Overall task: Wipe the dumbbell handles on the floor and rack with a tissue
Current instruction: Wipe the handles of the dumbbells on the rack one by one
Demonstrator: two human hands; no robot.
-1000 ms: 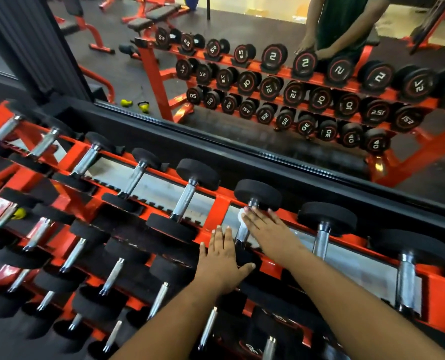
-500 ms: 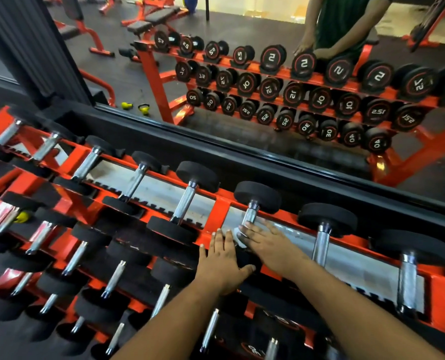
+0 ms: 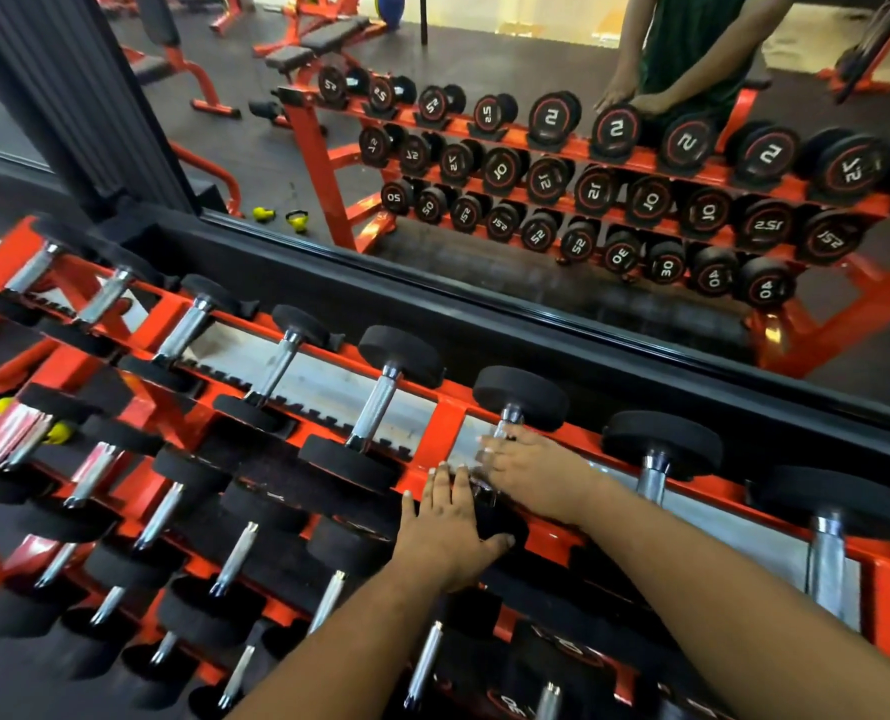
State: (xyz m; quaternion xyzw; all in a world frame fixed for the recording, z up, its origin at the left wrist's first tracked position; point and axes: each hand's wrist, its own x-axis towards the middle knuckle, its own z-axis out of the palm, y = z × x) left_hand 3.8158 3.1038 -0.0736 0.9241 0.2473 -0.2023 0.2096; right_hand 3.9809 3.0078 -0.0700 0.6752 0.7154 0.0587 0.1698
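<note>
Left hand point(image 3: 450, 527) flat, fingers straight, pressed on near black head of dumbbell point(image 3: 515, 402) on top tier of orange rack point(image 3: 440, 433). Right hand point(image 3: 534, 472) curled round its chrome handle point(image 3: 508, 419); tissue hidden, grip contents otherwise untellable.

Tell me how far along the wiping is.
Nothing shows which handles are already wiped. In hand: the right hand lies over the handle of the top-row dumbbell, tissue hidden, while the left hand rests flat on its near head. Left: apparently the lower rows of the rack; no floor dumbbells are in view.
</note>
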